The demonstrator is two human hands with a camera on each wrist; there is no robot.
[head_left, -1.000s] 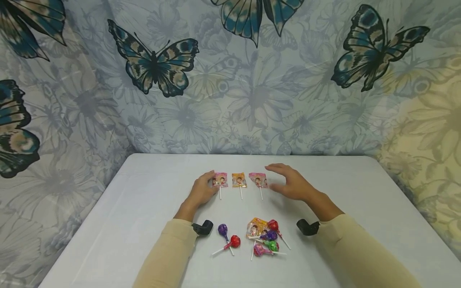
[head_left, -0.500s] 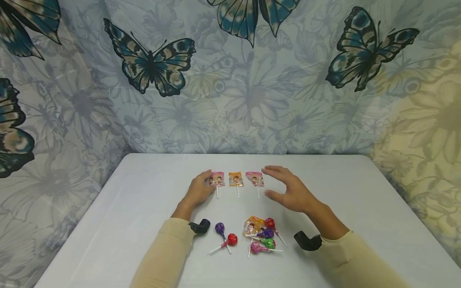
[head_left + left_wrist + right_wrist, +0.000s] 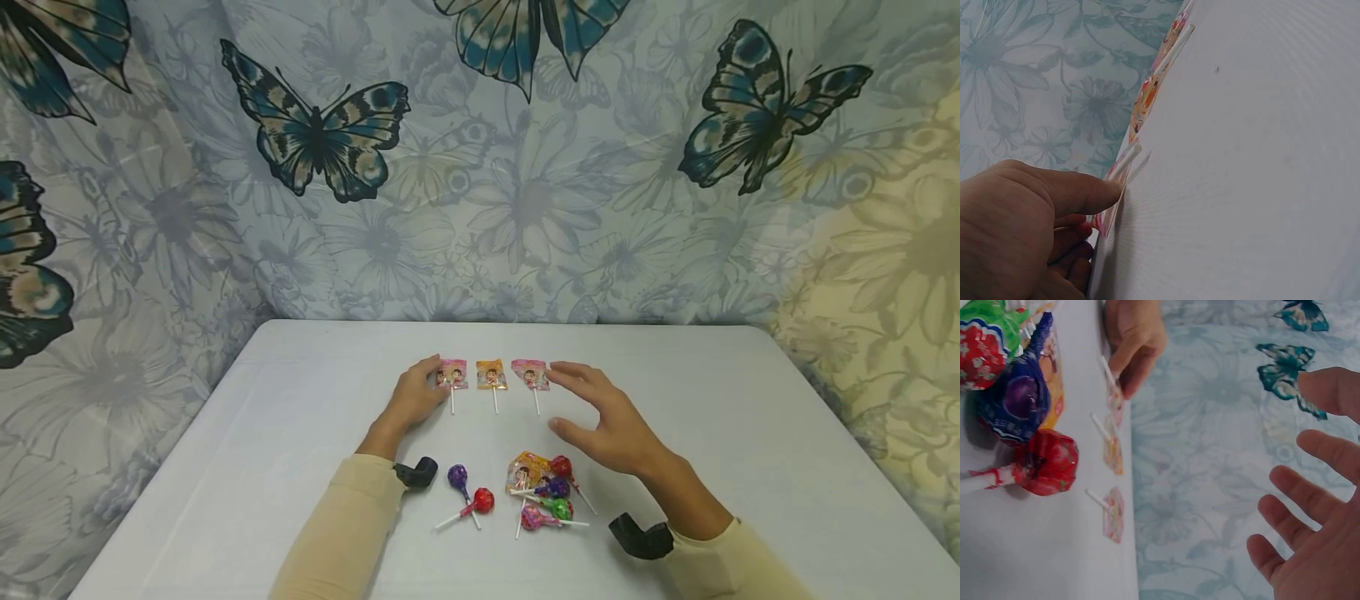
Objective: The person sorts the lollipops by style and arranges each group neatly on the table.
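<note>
Three flat-wrapped lollipops lie in a row toward the back of the table, sticks facing the person. My left hand (image 3: pixel 415 393) pinches the outer edge of the left pink lollipop (image 3: pixel 456 373); the left wrist view shows the thumb (image 3: pixel 1085 192) on its wrapper and the fingers curled at its edge. An orange lollipop (image 3: pixel 492 375) is in the middle, a second pink lollipop (image 3: pixel 529 372) on the right. Just right of that one, my right hand (image 3: pixel 621 429) hovers with thumb and fingers spread, holding nothing.
Nearer the person, a purple lollipop (image 3: pixel 457 476) crosses a red lollipop (image 3: pixel 483 500). To their right is a small pile: an orange-wrapped lollipop (image 3: pixel 522 472) with red, purple, green (image 3: pixel 562 508) and pink ball lollipops. A butterfly-patterned backdrop (image 3: pixel 525 208) rises behind the white table (image 3: pixel 315 358).
My right hand has drawn back toward the person, away from the right pink lollipop, its fingers spreading wider. The left hand stays at the left pink lollipop; the view shifts slightly.
</note>
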